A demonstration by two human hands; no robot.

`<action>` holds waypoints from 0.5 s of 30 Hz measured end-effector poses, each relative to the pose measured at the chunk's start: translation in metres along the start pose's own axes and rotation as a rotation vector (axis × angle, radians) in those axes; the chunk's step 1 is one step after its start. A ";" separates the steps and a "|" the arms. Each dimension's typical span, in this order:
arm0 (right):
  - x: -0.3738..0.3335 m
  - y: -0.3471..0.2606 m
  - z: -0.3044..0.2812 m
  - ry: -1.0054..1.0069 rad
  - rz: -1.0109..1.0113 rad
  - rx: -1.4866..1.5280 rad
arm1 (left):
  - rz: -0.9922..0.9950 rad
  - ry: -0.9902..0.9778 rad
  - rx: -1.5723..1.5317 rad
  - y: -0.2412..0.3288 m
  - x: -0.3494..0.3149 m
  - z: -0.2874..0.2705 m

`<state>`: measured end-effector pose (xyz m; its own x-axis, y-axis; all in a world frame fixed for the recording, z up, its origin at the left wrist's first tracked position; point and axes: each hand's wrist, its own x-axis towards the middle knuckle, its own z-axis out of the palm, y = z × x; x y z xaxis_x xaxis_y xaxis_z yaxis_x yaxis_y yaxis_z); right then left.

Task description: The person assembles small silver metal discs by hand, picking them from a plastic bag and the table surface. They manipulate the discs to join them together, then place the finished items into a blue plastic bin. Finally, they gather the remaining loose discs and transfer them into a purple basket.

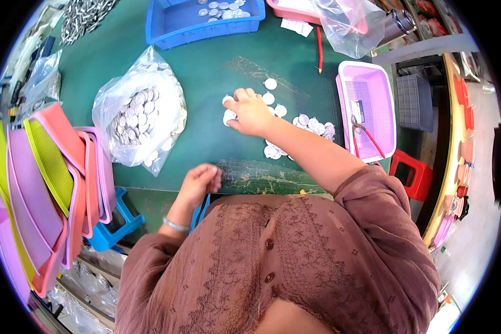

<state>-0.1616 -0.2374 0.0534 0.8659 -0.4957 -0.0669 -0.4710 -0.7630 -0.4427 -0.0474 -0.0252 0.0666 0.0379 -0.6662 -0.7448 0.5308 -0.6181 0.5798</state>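
My right hand [249, 115] reaches over the green table with its fingers spread. Its fingertips and thumb touch or hover at two round silver discs, one a small disc [229, 117] beside the thumb; whether either is lifted I cannot tell. To its right lie a few separate looped discs [270, 84] and a loose heap of discs [313, 124], partly behind my forearm. Near the table's front edge, my left hand [201, 182] is curled closed, and what it may hold is hidden. A clear plastic bag [103, 108] full of similar discs stands open to the left.
At the back is a blue tray [206, 39] with discs. A lilac basket [342, 72] with red-handled pliers [360, 127] stands right, near a red pen-like stick [319, 53]. Stacked coloured baskets [50, 167] crowd the left. Metal pieces [83, 19] lie far left.
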 end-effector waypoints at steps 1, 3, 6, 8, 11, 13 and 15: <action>-0.002 0.005 -0.001 0.082 0.057 0.017 | -0.068 -0.065 -0.054 -0.013 -0.012 -0.009; -0.004 0.027 -0.005 0.246 0.178 0.055 | -0.136 -0.069 -0.083 -0.043 -0.030 -0.026; -0.018 0.053 -0.027 0.242 0.533 0.036 | -0.191 -0.038 -0.196 -0.079 -0.038 -0.044; -0.029 0.059 -0.034 0.091 0.652 0.065 | -0.207 -0.012 -0.290 -0.101 -0.036 -0.059; -0.037 0.050 -0.019 -0.019 0.693 0.165 | -0.169 0.069 -0.378 -0.115 -0.026 -0.057; -0.030 0.030 -0.012 -0.042 0.613 0.006 | -0.156 0.043 -0.498 -0.127 -0.015 -0.059; -0.026 0.010 -0.005 -0.056 0.516 0.049 | -0.137 0.052 -0.629 -0.133 -0.004 -0.055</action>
<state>-0.1891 -0.2340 0.0549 0.5312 -0.7783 -0.3348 -0.8319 -0.4042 -0.3802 -0.0716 0.0831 -0.0255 -0.0327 -0.5673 -0.8229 0.9279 -0.3231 0.1859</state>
